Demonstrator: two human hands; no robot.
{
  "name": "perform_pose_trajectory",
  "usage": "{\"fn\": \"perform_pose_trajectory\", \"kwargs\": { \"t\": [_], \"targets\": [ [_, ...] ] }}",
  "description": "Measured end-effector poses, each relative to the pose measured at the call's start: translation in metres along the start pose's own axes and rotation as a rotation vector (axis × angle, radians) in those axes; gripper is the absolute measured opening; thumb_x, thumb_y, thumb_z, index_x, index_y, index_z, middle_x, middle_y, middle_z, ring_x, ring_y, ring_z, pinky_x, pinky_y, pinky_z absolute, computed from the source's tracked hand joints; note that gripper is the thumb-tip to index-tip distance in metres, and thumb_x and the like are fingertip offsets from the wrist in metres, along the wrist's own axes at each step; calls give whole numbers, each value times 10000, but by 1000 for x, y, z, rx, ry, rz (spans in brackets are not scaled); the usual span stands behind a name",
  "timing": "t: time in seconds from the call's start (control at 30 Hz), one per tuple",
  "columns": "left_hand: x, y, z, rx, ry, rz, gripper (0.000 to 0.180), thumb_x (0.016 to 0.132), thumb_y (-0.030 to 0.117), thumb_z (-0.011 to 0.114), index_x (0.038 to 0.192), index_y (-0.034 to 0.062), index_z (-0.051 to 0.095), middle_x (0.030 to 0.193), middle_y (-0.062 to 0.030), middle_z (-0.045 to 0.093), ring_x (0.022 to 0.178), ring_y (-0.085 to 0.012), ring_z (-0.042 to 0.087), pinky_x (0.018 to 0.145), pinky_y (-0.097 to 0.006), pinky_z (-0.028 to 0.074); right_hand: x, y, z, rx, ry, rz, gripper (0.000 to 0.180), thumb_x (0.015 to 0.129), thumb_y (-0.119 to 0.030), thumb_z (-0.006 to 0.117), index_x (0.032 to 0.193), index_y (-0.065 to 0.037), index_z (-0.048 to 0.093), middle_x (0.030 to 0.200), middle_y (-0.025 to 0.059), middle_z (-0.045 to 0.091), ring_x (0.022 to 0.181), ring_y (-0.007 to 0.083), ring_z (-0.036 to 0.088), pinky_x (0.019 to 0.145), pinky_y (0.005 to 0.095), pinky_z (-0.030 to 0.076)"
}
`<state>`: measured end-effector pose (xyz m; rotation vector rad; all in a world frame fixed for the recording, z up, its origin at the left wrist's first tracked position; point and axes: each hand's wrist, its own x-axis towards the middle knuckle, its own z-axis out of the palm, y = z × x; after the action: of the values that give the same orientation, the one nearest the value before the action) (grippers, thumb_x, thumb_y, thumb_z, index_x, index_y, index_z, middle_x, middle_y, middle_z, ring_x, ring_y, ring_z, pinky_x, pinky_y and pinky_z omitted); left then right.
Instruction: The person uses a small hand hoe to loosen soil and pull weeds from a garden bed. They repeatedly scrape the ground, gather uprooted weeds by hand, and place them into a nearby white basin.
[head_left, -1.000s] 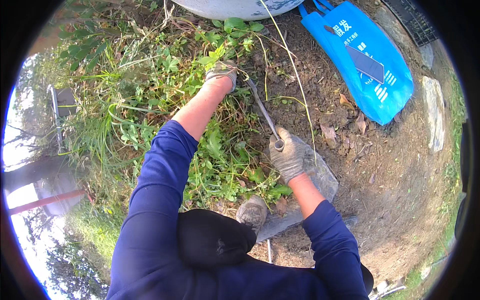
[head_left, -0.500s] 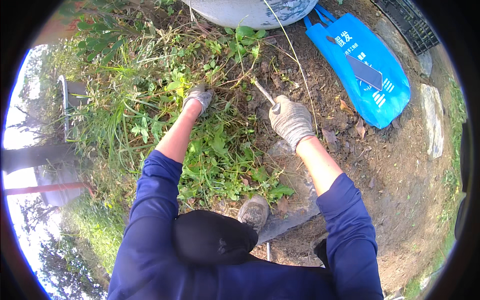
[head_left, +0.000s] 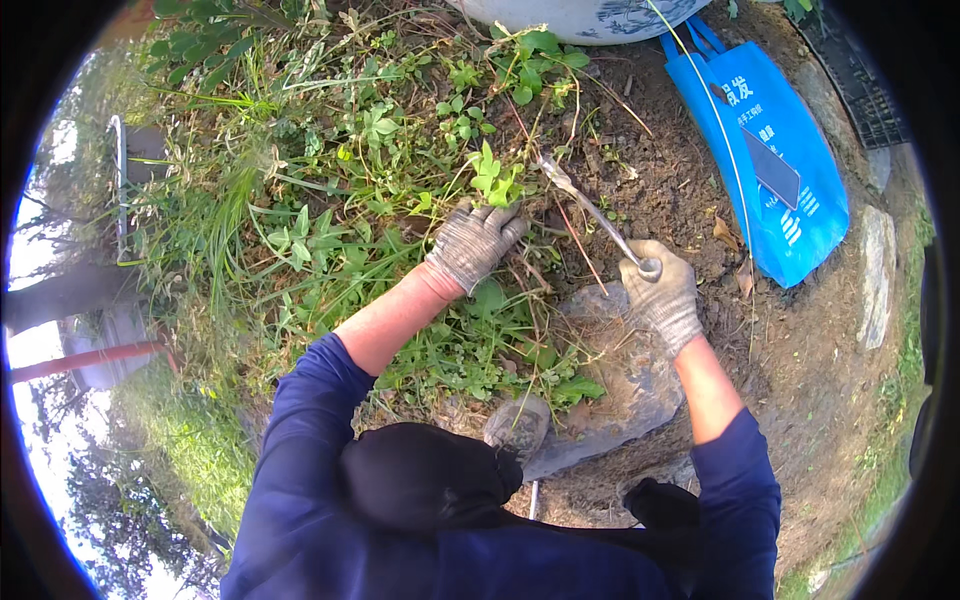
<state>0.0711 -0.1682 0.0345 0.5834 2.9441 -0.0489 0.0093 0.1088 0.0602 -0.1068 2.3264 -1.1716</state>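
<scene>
My left hand point(head_left: 475, 245), in a dirty knit glove, is closed among the weeds, its fingertips partly hidden by leaves. A light green leafy weed point(head_left: 490, 178) rises just beyond its fingers, apparently pinched there; the stem is hidden. My right hand point(head_left: 662, 298), also gloved, grips a slender metal hand tool point(head_left: 598, 213) with a hollow round end. Its flattened, dirty tip points away to the left over the soil, close to the weed patch point(head_left: 460, 345). A thin reddish stem point(head_left: 577, 235) lies beside the tool.
A blue bag point(head_left: 800, 225) lies on the soil at the right, with a phone point(head_left: 771, 167) on it. A large white-and-blue pot point(head_left: 590, 18) stands at the far edge. A flat stone point(head_left: 625, 390) is beside my shoe point(head_left: 518, 425); a black crate point(head_left: 855, 85) sits far right.
My left hand has moved right and a little nearer through the weeds, toward the tool. My right hand has shifted right and nearer with the tool still in it. The view has shifted slightly.
</scene>
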Motion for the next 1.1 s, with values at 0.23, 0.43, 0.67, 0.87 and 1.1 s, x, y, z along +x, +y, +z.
{"fn": "perform_pose_trajectory", "kwargs": {
  "t": [0.23, 0.43, 0.67, 0.87, 1.1],
  "targets": [
    [117, -67, 16, 23, -280, -199, 557, 875, 196, 452, 1419, 212, 332, 1499, -42, 291, 1380, -266, 273, 1087, -463, 285, 39, -35, 36, -180, 47, -74, 257, 817, -221, 552, 1015, -84, 641, 734, 166, 655, 724, 325, 654, 683, 392, 515],
    [124, -84, 27, 165, -198, -199, 435, 891, 202, 463, 1325, 234, 464, 1478, -17, 324, 1345, -273, 326, 1049, -464, 345, 24, -121, 18, -680, -170, -424, 193, 838, -193, 540, 935, -32, 582, 754, 167, 672, 714, 328, 671, 650, 443, 528],
    [125, -105, 66, 68, 34, -151, 384, 895, 208, 470, 1275, 188, 522, 1385, -70, 450, 1298, -296, 384, 1054, -392, 354, -59, 12, -45, -83, 13, -34, 289, 804, -177, 656, 1056, -37, 631, 883, 167, 663, 786, 244, 661, 711, 333, 520],
    [139, -127, 92, -103, -33, -448, 465, 798, 274, 643, 1224, 111, 548, 1234, -132, 578, 1089, -325, 563, 941, -413, 436, -76, 12, -33, -9, 75, 52, 259, 807, -117, 658, 1041, -12, 626, 858, 137, 662, 775, 194, 652, 706, 292, 506],
    [155, -141, 72, -587, 215, -508, 231, 939, 175, 471, 1032, 24, 620, 1062, -94, 663, 925, -219, 617, 795, -328, 476, -28, 0, -7, -237, 32, -136, 271, 817, -189, 606, 1050, -54, 631, 750, 166, 645, 691, 275, 643, 644, 348, 502]
  ]
}}
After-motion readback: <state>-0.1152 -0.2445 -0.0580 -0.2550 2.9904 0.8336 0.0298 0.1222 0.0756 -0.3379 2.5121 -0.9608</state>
